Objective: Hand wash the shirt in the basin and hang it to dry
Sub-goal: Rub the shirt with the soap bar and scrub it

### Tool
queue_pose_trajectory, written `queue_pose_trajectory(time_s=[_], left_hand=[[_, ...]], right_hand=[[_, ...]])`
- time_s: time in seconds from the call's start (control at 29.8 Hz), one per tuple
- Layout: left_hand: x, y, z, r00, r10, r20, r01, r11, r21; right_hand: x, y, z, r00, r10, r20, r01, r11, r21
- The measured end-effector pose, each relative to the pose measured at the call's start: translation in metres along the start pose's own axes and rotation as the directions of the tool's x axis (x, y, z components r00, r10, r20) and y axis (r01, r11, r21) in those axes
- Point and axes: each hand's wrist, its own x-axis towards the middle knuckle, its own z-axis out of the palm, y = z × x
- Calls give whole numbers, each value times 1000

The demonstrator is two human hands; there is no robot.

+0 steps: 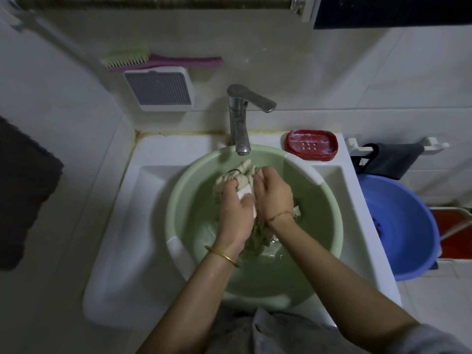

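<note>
White sink [122,226] against tiled wall; green basin [194,180] set in it under the tap [240,118]. Wet beige shirt [231,178] bunched in the basin. Left hand [236,213] closed around shirt and a white soap bar [246,192]; right hand [273,192] curled, gripping the cloth. Red soap dish [311,144] on rim.
</note>
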Motion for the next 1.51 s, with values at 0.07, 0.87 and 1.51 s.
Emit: queue_pose_trajectory(time_s=[0.07,0.87,1.51], left_hand=[[0,4,-1,1000,6,16,-5,1000,-31],[8,12,-8,999,-35,9,35,999,-27],[12,3,-3,998,37,-58,-32,996,80]], right_hand=[[3,1,1,1000,-5,-25,4,999,-31],[-17,3,0,984,-177,-30,174,980,-101],[-5,0,-6,995,-97,-21,92,984,-153]])
